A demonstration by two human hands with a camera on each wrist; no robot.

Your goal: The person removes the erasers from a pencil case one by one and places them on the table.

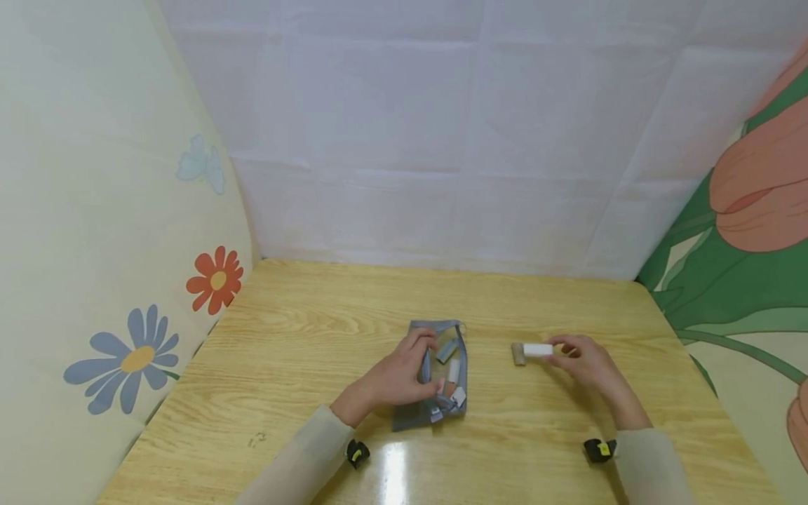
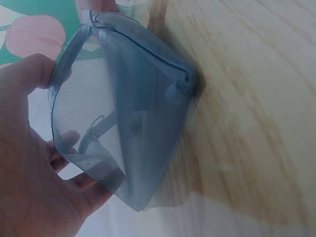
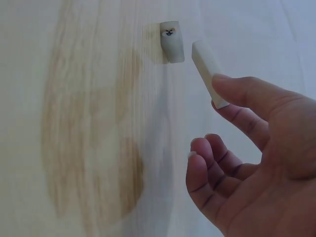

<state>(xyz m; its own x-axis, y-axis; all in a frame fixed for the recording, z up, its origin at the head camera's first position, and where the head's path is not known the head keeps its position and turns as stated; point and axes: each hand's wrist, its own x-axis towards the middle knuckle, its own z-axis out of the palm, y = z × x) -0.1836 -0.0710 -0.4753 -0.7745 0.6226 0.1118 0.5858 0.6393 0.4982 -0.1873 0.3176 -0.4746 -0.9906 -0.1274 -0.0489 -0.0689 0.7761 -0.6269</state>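
From where I stand, the person's left hand (image 1: 393, 376) grips a grey-blue mesh zip pouch (image 1: 412, 419), with small coloured blocks (image 1: 447, 350) inside, just past its fingers. The right hand (image 1: 588, 362) pinches a white rectangular block (image 1: 537, 350) between thumb and finger. Just off those fingertips, a small greyish face-printed block (image 1: 518, 355) sits on the yellow wood-grain desk (image 1: 315, 330). Beyond both hands hangs creased white cloth (image 1: 391, 126).

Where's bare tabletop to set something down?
Free: the table beyond the pouch, up to the backdrop, and left of the left hand. Crowded: inside the pouch, and beside the printed block near the white block in the right hand.
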